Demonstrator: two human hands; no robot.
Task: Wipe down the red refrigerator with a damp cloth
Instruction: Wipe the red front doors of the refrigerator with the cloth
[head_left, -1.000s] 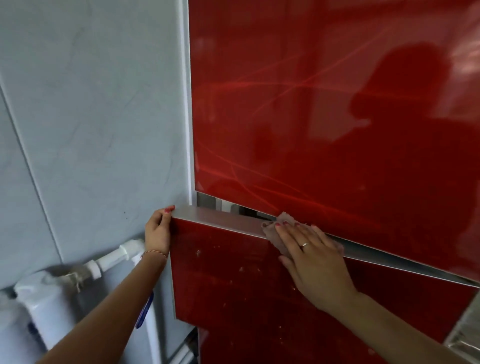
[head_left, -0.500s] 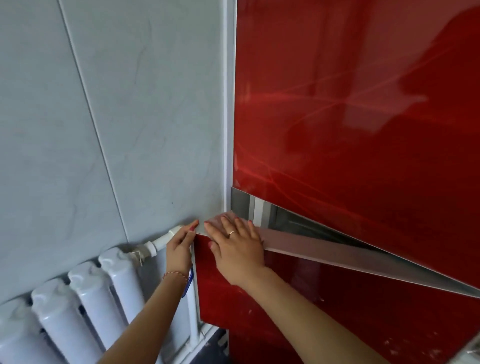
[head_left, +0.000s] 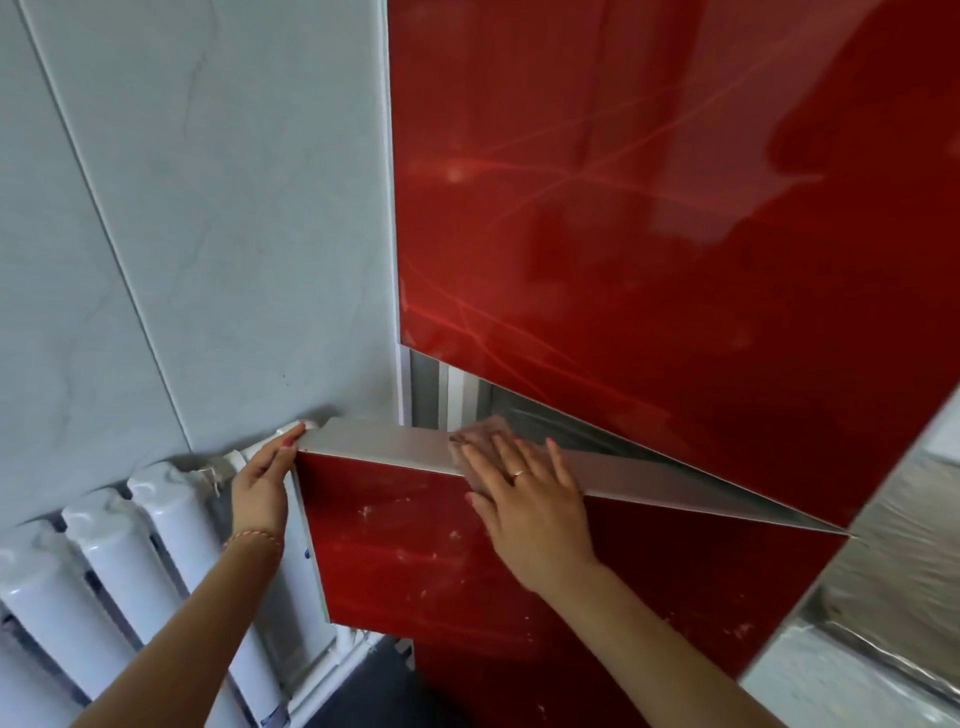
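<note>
The glossy red refrigerator (head_left: 649, 208) fills the right of the view, its upper door closed. The lower red door (head_left: 415, 545) stands ajar, its silver top edge (head_left: 395, 444) slanting to the right. My left hand (head_left: 262, 480) holds the door's left corner, fingers along the side edge. With straight fingers my right hand (head_left: 524, 499) presses a pinkish cloth (head_left: 485, 428) flat on the silver top edge. Most of the cloth is hidden under the fingers. White specks dot the lower door's front.
A grey tiled wall (head_left: 208, 234) stands left of the refrigerator. White radiator columns (head_left: 104, 561) run along the lower left, close to the open door's edge. A steel-coloured surface (head_left: 893, 571) lies at the lower right. Dark floor shows below the door.
My right hand with the cloth slid left to the door's corner, then back right along the silver top edge. The left hand kept its hold on the corner; the camera shifted.
</note>
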